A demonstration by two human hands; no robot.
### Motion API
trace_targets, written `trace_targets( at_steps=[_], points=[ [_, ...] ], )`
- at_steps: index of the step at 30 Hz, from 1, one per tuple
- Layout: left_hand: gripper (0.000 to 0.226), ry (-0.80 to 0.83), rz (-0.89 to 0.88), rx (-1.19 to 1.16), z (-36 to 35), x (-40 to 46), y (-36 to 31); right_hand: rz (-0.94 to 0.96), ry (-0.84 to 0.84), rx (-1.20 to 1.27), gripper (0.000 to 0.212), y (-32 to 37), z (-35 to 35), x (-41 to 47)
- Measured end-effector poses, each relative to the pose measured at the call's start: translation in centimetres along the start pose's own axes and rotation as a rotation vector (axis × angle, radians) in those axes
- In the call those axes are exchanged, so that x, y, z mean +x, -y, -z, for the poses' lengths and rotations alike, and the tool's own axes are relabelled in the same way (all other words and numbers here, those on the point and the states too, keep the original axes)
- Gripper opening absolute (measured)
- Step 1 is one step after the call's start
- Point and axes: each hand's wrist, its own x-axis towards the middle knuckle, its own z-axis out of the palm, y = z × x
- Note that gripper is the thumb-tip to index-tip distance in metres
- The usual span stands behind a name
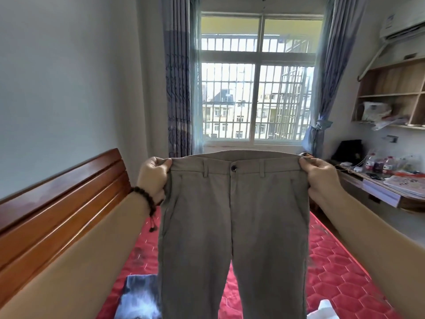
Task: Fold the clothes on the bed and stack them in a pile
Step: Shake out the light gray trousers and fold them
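Note:
Grey trousers hang spread out in front of me, front side facing me, legs dangling down over the red quilted bed. My left hand, with a bead bracelet on its wrist, pinches the left end of the waistband. My right hand pinches the right end at the same height. A blue-and-white garment lies on the bed at the lower left, partly hidden by the trousers. A white item shows at the lower right edge of the bed.
A wooden headboard runs along the left side. A cluttered desk with bottles stands at the right, under wall shelves. A barred window with curtains is straight ahead.

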Motion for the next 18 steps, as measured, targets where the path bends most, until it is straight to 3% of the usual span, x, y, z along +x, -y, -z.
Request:
trace_targets(
  at_steps=[3,6,10,11,13,15,18],
  points=[
    [0.017,0.013,-0.05,0.014,-2.9,-1.6,0.2,0.013,0.045,0.088,0.019,0.0,-3.7,-3.8],
    [0.018,0.124,-0.097,0.046,-6.0,-4.2,0.1,0.001,0.153,0.093,0.027,-0.1,-7.5,-8.1],
    [0.013,0.251,-0.185,0.138,-7.6,-7.2,-0.6,-0.034,0.219,0.028,0.025,0.0,-10.4,-12.2],
    [0.017,0.311,-0.174,0.115,-7.5,-7.9,-1.0,-0.088,0.222,0.058,0.03,0.4,-10.6,-12.8],
    [0.045,0.415,-0.186,0.101,-6.9,-9.0,-1.2,-0.205,0.231,0.131,0.043,1.6,-10.5,-13.6],
    [0.065,0.42,-0.257,0.181,-6.3,-9.9,-1.3,-0.259,0.261,0.168,0.048,2.8,-10.5,-14.3],
    [0.068,0.406,-0.313,0.19,-5.6,-11.3,-2.1,-0.233,0.387,0.111,0.048,4.9,-10.9,-16.1]
  ],
)
